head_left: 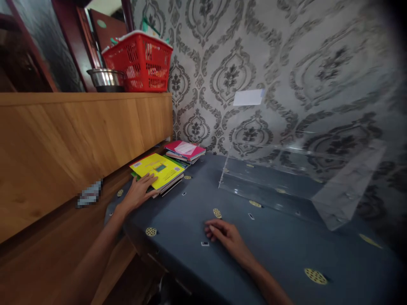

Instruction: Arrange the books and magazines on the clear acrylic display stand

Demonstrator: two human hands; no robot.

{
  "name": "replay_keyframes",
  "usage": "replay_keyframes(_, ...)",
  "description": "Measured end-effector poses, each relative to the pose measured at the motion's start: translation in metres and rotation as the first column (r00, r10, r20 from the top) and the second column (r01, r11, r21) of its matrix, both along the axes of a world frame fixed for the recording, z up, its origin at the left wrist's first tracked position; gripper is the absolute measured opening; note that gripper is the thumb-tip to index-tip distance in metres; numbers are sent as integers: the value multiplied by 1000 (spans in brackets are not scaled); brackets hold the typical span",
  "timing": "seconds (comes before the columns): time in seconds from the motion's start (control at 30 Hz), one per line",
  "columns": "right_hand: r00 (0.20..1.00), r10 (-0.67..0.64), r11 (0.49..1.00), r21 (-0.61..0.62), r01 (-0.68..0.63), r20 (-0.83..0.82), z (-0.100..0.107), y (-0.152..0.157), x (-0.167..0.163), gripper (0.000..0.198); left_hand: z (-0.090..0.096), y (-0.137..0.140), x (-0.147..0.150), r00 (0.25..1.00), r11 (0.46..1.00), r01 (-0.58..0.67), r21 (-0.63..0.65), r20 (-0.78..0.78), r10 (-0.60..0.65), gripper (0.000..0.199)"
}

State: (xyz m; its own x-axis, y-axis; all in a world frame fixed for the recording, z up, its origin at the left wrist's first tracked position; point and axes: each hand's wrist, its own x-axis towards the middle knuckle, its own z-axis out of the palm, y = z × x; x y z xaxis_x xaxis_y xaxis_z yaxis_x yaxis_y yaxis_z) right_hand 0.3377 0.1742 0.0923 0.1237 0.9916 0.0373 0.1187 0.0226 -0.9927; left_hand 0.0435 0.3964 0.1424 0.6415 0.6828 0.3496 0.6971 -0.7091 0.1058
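Observation:
My left hand (140, 191) lies on the near left edge of a stack of books, its fingers spread over the yellow book (162, 169) on top. The thumb reaches along the stack's front edge. A second stack, topped by a pink book (184, 148) with a pale label, sits just behind and partly touches the first. My right hand (224, 235) rests on the dark blue tablecloth (187, 220), fingers loosely curled in with nothing seen in them. To its right and farther back stands a clear acrylic rack (267, 182).
A wooden cabinet (85, 135) runs along the left side. On it stand a red plastic basket (155, 63) full of things and a metal bowl (106, 78). Patterned wallpaper (232, 72) backs the table. A white label (248, 98) shows above the rack.

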Motion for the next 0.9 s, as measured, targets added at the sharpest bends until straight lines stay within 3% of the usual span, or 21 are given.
replay_keyframes(0.23,999,37,999,-32,-36,13,-3,-8,8,59,12,-6,6,999,999,-33,-33,18,34,48)
replay_keyframes(0.5,999,36,998,-47,-37,-20,1,-9,8,58,7,2,27,968,998,-57,-29,241,62,34)
replay_keyframes(0.63,996,-2,1000,-25,0,-88,1,-8,7,56,7,-1,48,961,1000,-13,-27,277,20,32)
replay_keyframes(0.77,965,-68,998,-21,65,-253,3,-9,7,54,8,-24,83,969,999,52,-7,243,-49,35)
replay_keyframes(0.9,883,-107,994,-56,91,-457,4,-7,10,61,3,-69,120,970,979,190,70,141,-198,41)
